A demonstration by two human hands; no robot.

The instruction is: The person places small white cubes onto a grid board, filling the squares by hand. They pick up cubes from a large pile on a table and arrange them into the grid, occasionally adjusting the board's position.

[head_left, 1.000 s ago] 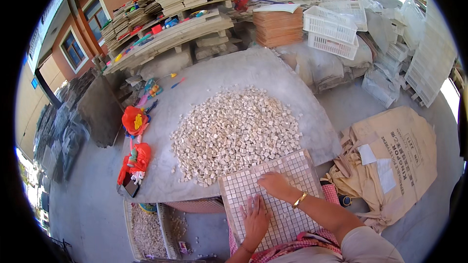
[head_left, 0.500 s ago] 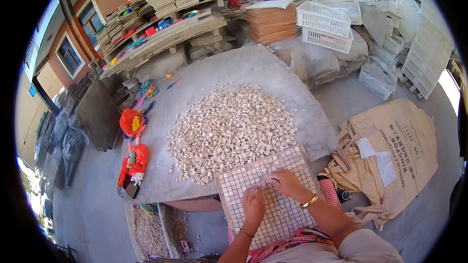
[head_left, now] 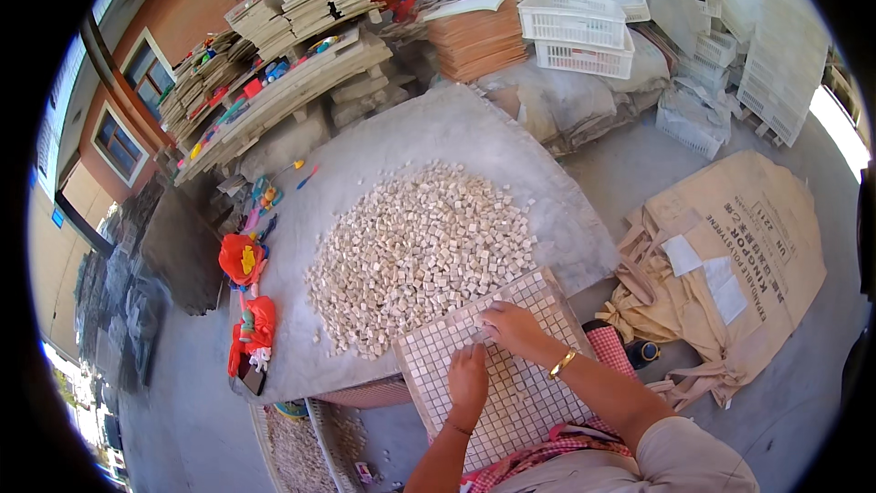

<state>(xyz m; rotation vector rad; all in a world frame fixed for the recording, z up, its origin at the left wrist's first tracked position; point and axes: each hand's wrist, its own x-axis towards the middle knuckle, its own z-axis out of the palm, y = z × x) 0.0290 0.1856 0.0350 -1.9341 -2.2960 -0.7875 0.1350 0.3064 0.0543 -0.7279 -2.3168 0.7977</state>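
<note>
A square gridded board filled with small pale stone tiles lies tilted across my lap, against the table's near edge. My left hand rests over its middle, fingers bent down and drawn together at the tiles. Just right of it and a little farther off, my right hand, with a gold bangle on the wrist, has thumb and fingers pinched close to the left fingertips. Whatever sits between the fingers of either hand is too small to make out. Beyond the board spreads a big heap of loose square tiles.
The heap lies on a grey table. Red bags and small toys line its left edge. Below stands a white crate of tiles. A beige sack lies at right; white baskets and stacked boards stand behind.
The view has turned slightly, shifting the scene left. Both hands have moved a little over the board, the right one toward its far side, and they remain close together.
</note>
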